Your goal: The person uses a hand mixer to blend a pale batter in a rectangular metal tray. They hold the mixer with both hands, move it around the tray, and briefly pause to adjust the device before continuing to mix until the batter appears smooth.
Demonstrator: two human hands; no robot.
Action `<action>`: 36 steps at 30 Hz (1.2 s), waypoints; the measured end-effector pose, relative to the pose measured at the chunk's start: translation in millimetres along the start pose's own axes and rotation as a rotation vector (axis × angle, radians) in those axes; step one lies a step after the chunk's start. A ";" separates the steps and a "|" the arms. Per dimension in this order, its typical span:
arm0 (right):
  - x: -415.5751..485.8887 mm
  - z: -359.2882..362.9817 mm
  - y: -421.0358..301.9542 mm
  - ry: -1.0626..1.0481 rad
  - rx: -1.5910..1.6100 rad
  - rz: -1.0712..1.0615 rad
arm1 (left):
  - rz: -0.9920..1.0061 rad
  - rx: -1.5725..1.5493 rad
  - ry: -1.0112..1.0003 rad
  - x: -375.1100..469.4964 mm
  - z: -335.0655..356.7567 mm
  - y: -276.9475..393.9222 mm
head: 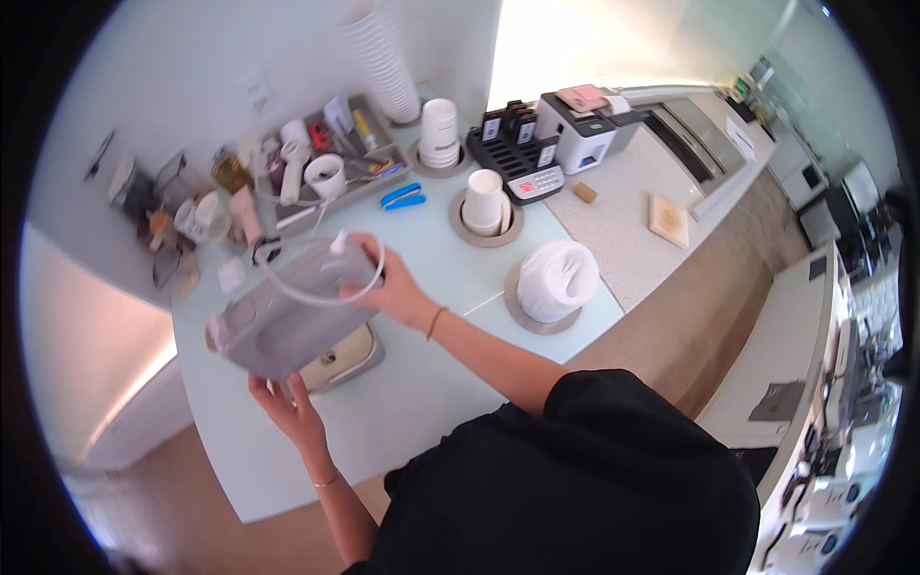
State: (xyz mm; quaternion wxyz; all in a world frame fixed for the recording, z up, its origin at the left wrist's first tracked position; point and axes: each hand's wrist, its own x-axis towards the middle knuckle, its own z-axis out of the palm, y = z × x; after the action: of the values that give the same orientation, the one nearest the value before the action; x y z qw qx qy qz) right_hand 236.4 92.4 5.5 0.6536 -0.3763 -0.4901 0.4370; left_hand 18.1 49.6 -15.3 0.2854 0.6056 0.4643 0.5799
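A translucent grey plastic container (295, 309) is tilted above the counter, slightly blurred. A clear flexible tube (316, 298) loops over it, with a white fitting at its upper end. My right hand (392, 287) grips the container's right end, thumb and fingers on either side. My left hand (287, 410) supports its lower edge with the fingertips; part of those fingers is hidden behind it. Beneath the container, a rounded grey-rimmed base with a cream inside (352, 359) is set at the counter, partly covered from view. A small round metal part shows in it.
A grey organizer tray (402, 169) holds tools and pens near the wall. A blue stapler (404, 197) lies before it. Paper cups (483, 198) and a bag-lined bin (557, 280) stand in round counter holes. Farther right are a pager charging dock (528, 176) and a label printer (575, 136).
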 end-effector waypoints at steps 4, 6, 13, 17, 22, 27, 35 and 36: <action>-4.0 2.3 3.6 0.020 0.027 0.004 | -0.024 -0.032 -0.007 4.1 4.7 -8.5; -5.4 5.7 11.9 0.060 0.039 0.007 | -0.015 0.003 -0.004 4.5 6.0 -11.5; -12.3 7.1 10.7 0.055 -0.060 0.007 | 0.110 0.309 0.053 -0.6 8.3 -18.0; -16.5 -5.5 -3.0 0.012 -0.157 0.004 | 0.123 0.297 0.093 -7.2 15.3 -23.0; -11.4 -31.4 -16.2 -0.014 -0.074 0.095 | 0.224 0.614 0.049 -1.5 -1.8 -29.5; -13.3 -51.5 -20.6 -0.002 -0.035 0.146 | -0.300 0.071 0.226 3.1 2.8 -19.7; -19.9 -65.2 -10.7 -0.006 -0.047 0.100 | -0.616 -0.345 0.305 -17.8 30.1 -4.0; -20.3 -65.3 -11.5 -0.008 -0.050 0.085 | -0.626 -0.355 0.271 -24.4 24.5 -7.7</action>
State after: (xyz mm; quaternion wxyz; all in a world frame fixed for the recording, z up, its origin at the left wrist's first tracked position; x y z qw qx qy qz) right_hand 299.2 65.3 -5.7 0.6227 -0.4113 -0.4872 0.4536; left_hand 42.6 35.7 -36.7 0.4850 0.2934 0.5525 0.6111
